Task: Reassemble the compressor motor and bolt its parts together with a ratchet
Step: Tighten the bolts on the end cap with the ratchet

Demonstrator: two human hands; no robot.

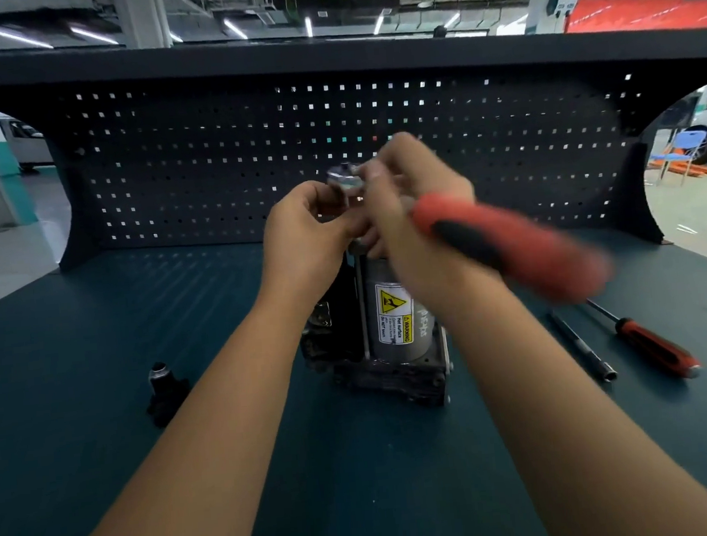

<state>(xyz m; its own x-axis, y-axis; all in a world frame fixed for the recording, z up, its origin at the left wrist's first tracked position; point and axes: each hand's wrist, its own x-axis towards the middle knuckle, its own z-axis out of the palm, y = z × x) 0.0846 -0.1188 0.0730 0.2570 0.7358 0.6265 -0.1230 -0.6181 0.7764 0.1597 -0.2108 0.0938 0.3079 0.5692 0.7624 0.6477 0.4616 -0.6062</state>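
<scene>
A dark teal bench [96, 375] fills the view, backed by a black pegboard [205, 161]. The compressor motor [395, 319] stands upright at the middle of the bench, directly in front of the person. It is a silver cylinder on a dark, grimy cast base, with a yellow and white warning label [394, 315] on its side and a long thin bolt [363, 309] running up its left flank.

Above the motor's top, both hands meet on a ratchet [508, 245] with a red and black handle, blurred by motion and angled toward the lower right. The right hand [414, 202] grips it near the neck. The left hand [302, 234] curls its fingers around the shiny round head, seemingly steadying it over the bolt's top; the fastener itself is hidden.

Judging the step as seating and tightening this bolt, it would go best with the head held square and pressed straight down, the handle swung in short arcs, and the motor prevented from tipping on its base.

To the right, on the bench and well apart from the motor, lie a red-handled screwdriver [653, 348] and, just beside it, a slim extension bar [581, 346]. A small black fitting [164, 391] stands to the left.
</scene>
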